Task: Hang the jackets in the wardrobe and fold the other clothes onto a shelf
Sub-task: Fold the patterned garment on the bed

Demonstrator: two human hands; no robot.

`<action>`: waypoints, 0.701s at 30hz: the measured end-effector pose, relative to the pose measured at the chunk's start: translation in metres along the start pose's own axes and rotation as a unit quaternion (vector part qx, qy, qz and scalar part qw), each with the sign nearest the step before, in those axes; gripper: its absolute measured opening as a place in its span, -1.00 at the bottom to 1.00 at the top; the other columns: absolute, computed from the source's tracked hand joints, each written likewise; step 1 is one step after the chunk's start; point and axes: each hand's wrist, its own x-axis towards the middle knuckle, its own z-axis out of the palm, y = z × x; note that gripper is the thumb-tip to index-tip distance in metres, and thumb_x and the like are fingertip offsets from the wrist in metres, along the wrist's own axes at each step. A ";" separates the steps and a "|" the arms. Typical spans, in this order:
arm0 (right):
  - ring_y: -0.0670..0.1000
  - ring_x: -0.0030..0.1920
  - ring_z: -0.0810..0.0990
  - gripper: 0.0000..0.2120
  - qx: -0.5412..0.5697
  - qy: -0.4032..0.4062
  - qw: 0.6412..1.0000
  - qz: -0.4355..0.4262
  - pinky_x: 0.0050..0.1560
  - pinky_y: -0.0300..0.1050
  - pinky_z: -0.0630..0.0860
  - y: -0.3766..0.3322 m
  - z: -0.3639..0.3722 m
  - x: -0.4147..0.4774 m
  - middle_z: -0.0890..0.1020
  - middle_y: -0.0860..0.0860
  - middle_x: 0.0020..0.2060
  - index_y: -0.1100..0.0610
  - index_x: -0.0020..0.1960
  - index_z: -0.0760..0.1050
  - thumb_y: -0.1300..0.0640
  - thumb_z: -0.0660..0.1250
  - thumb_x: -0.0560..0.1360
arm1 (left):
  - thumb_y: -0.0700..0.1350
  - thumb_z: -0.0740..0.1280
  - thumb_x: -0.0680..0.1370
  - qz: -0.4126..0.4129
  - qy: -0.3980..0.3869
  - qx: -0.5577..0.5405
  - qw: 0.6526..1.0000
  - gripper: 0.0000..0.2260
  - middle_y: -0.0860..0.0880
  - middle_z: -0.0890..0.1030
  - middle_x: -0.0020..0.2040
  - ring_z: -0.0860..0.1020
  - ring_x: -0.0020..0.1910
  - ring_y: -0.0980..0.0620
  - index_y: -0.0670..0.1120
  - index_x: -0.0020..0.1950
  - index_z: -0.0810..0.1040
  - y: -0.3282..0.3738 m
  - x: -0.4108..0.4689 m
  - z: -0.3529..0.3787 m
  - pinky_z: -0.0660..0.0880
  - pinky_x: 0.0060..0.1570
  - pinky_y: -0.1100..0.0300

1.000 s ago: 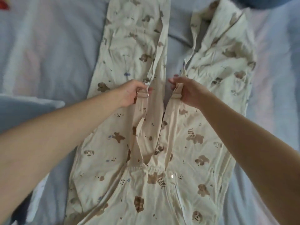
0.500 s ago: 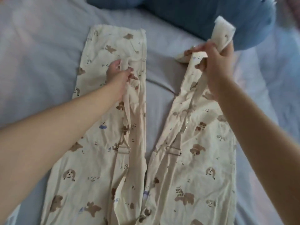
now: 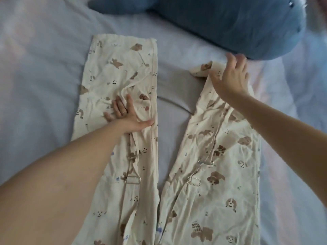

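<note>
Cream overalls [image 3: 221, 191] printed with brown dogs lie spread on the bed, the two legs pointing away from me. The straps with metal buckles [image 3: 132, 179] lie along each leg. My left hand [image 3: 125, 113] presses flat on the left leg, fingers spread over a wrinkle. My right hand [image 3: 230, 76] is open with fingers spread at the far end of the right leg, whose hem is folded over beside it.
A pale blue-grey bedsheet [image 3: 44, 76] covers the bed under the garment. A large blue plush toy [image 3: 230, 23] lies across the far side, just beyond my right hand.
Both hands have let go of the straps they were pulling along the legs. They now lie open on the fabric, the right one lowered from its raised hold.
</note>
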 end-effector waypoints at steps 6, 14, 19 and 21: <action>0.18 0.15 0.53 -0.56 -0.246 -0.186 0.950 -0.043 -0.06 -0.07 0.34 -0.051 0.011 0.053 0.56 0.14 0.12 0.18 0.25 0.41 -0.11 0.29 0.52 | 0.55 0.20 0.24 0.000 -0.015 0.005 1.000 0.18 -0.19 -0.54 0.41 -0.52 0.40 -0.13 0.03 0.36 -0.62 0.000 0.002 -0.003 -0.34 0.31 -0.33; 0.17 0.18 0.50 -0.84 0.144 0.047 0.974 0.170 0.10 -0.10 0.34 -0.049 -0.005 0.097 0.56 0.17 0.16 0.12 0.03 0.45 0.12 0.11 0.57 | 0.54 0.21 0.25 -0.007 -0.046 0.002 0.999 0.19 -0.19 -0.56 0.40 -0.53 0.39 -0.14 0.02 0.34 -0.63 0.001 0.004 -0.010 -0.34 0.30 -0.35; 0.12 0.41 0.32 -0.46 0.130 -0.215 0.964 0.083 0.22 0.00 0.31 -0.042 0.056 0.101 0.30 0.06 0.43 -0.08 0.51 0.09 -0.17 0.09 0.58 | 0.54 0.22 0.25 -0.009 -0.050 0.000 0.999 0.19 -0.19 -0.58 0.38 -0.54 0.38 -0.15 0.03 0.32 -0.65 0.001 0.004 -0.011 -0.35 0.29 -0.35; 0.07 0.54 -0.06 -0.41 0.007 -0.195 0.981 0.012 0.47 0.13 -0.14 -0.044 0.073 0.072 -0.01 0.00 0.55 -0.02 0.56 -0.14 -0.15 -0.02 0.62 | 0.54 0.22 0.25 -0.009 -0.045 0.001 0.999 0.19 -0.19 -0.58 0.38 -0.55 0.38 -0.15 0.03 0.32 -0.66 0.002 0.004 -0.013 -0.35 0.29 -0.35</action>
